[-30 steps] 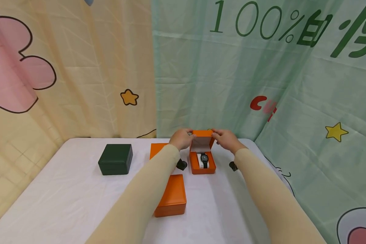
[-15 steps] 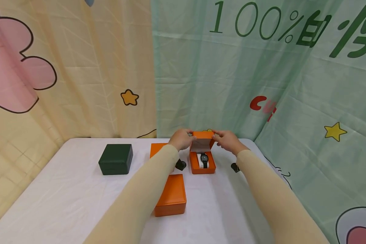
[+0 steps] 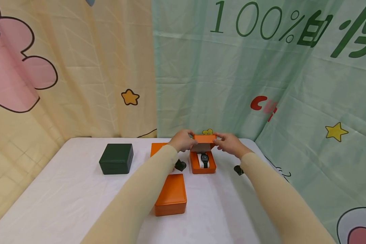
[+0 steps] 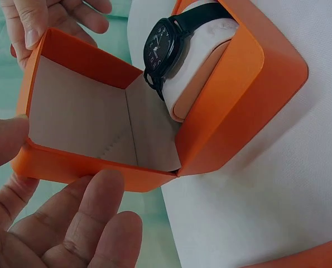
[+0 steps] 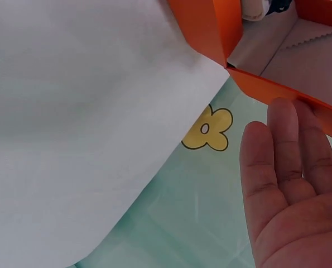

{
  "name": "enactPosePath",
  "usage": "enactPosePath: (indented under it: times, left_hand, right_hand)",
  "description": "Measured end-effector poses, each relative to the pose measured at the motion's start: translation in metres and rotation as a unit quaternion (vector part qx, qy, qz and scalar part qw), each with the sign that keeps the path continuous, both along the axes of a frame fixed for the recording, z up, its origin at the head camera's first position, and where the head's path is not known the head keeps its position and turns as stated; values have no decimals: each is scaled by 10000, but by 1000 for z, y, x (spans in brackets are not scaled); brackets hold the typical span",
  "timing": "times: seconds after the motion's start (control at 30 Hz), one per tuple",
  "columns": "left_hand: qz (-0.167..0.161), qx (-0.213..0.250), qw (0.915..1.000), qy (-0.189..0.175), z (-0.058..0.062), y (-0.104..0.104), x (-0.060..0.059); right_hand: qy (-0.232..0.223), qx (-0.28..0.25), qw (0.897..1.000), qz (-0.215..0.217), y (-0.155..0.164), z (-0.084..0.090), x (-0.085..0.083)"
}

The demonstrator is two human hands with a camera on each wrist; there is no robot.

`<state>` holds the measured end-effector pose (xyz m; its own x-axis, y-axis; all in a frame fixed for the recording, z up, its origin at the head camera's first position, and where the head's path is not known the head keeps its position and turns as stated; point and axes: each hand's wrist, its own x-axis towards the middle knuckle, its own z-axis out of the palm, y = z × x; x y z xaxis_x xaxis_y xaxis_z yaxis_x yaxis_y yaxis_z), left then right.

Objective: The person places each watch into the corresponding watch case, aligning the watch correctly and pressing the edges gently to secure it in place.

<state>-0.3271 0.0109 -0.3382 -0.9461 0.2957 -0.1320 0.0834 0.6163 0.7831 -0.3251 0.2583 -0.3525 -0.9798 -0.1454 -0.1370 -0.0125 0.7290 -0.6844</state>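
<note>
A small orange watch box (image 3: 203, 171) stands at the back of the table, its lid (image 3: 205, 139) tilted partway down over the base. Inside, a black wristwatch (image 4: 161, 51) sits round a white cushion (image 4: 202, 53). My left hand (image 3: 182, 140) holds the lid's left side; in the left wrist view its thumb lies on the lid's rim and other fingers are at the outside. On the right side my right hand (image 3: 230, 144) pinches the lid's corner. In the right wrist view several straight fingers (image 5: 285, 139) of that hand lie along the lid's outer wall, its thumb out of frame.
A dark green box (image 3: 116, 159) stands at the left on the white-covered table (image 3: 64, 189). One closed orange box (image 3: 171, 195) lies nearer the front, and another orange box (image 3: 158, 148) is partly hidden by my left forearm. Printed curtains (image 3: 198, 84) hang behind.
Both hands have tilted the watch box lid forward and lower, so less of its inner face shows. The base, the watch and the other boxes have stayed put.
</note>
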Motion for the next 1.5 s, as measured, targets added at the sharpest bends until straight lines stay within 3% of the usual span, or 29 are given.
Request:
enactPosePath:
  times: [0.17,0.47,0.9,1.17,1.5]
  left_hand:
    - [-78,180,9998,-35,-2,-1,1]
    - [-196,66,9997,-106,-6,0,0]
    - [-249,-94,9996,104,-11,0,6]
    - [-238,100,9997,21,-13,-1,10]
    - [-336,-99,9987,370,-19,3,19]
  right_hand:
    - [-53,34,10000,55,1,-2,1]
    - [-24,87,9998,160,5,-4,8]
    - [145,230,9995,190,4,-13,19]
    - [78,116,9998,113,1,-20,27]
    - [221,15,9997,105,1,-31,37]
